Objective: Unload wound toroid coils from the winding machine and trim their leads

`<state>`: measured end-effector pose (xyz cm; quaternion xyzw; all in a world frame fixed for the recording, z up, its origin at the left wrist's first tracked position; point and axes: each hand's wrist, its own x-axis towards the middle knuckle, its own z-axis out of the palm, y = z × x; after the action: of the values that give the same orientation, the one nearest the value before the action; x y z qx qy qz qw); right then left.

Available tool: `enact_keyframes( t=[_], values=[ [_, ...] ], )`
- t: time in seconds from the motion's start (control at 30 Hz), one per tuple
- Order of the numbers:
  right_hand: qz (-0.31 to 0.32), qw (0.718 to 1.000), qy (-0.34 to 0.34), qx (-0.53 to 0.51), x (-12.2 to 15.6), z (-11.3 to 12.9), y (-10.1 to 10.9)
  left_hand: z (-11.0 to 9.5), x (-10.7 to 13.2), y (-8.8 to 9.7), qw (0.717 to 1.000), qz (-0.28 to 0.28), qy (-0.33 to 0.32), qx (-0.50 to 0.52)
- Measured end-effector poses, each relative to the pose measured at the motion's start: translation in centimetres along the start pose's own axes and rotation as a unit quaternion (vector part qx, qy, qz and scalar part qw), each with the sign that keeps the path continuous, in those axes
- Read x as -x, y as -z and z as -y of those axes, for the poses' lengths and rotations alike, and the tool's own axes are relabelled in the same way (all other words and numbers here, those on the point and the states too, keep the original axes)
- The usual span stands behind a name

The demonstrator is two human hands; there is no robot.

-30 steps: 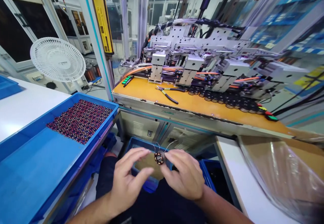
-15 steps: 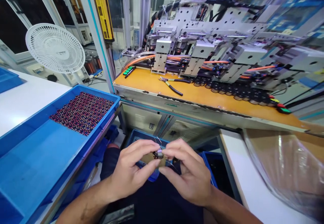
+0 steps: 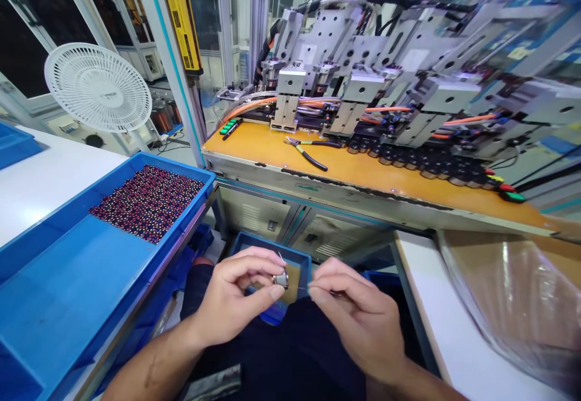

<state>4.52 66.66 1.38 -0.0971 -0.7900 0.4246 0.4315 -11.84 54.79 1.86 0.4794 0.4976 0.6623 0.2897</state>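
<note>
We hold the small coil [image 3: 281,279] above the lap, just over the little blue bin [image 3: 297,260], pinched between thumb and fingers of the left hand [image 3: 236,301]. The right hand [image 3: 358,322] is apart from it, its fingers pinched together, probably on a thin lead wire that we cannot see clearly. To do this well, we keep the coil steady and pull the wire gently, straight, without a kink. On the left, the blue tray [image 3: 68,292] holds many small parts [image 3: 147,201]; pliers [image 3: 308,150] lie on the orange counter [image 3: 363,177].

A factory assembly station: an automated winding machine [image 3: 385,86] with orange hoses on an orange workbench [image 3: 363,177], blue parts trays [image 3: 68,286] (one holding small coils), a light-curtain post [image 3: 181,20].
</note>
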Motion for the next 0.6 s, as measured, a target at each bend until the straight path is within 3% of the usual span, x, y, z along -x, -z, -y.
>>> enact_keyframes(
  t=[0.1, 0.17, 0.23, 0.3, 0.37, 0.4, 0.43, 0.5, 0.6],
  values=[
    [0.003, 0.999, -0.007, 0.054, -0.4, -0.1, 2.9, -0.6, -0.3, 0.4, 0.992, 0.011, -0.065, -0.104],
    [0.012, 0.987, 0.068, 0.143, -1.3, 0.7, 4.4, -1.0, -0.5, 0.5, 0.98, 0.031, -0.103, -0.166],
    [0.068, 0.948, 0.185, 0.25, -2.5, 1.7, 4.9, -1.3, -0.6, 0.4, 0.969, 0.056, -0.128, -0.203],
    [0.155, 0.884, 0.297, 0.326, -3.6, 2.6, 4.6, -1.6, -0.6, 0.2, 0.962, 0.078, -0.142, -0.218],
    [0.214, 0.83, 0.364, 0.365, -4.5, 2.8, 3.8, -1.8, -0.5, 0.0, 0.96, 0.088, -0.146, -0.223],
    [0.229, 0.819, 0.374, 0.37, -4.7, 2.7, 3.3, -1.8, -0.4, 0.1, 0.96, 0.089, -0.144, -0.223],
    [0.234, 0.822, 0.37, 0.364, -4.9, 2.6, 2.9, -1.9, -0.3, 0.1, 0.961, 0.088, -0.142, -0.219],
    [0.243, 0.862, 0.317, 0.313, -4.7, 2.2, 2.2, -1.9, 0.0, 0.4, 0.965, 0.084, -0.132, -0.208],
    [0.279, 0.939, 0.112, 0.169, -4.2, 2.3, 1.5, -1.8, 0.2, 0.9, 0.971, 0.078, -0.119, -0.19]
  ],
)
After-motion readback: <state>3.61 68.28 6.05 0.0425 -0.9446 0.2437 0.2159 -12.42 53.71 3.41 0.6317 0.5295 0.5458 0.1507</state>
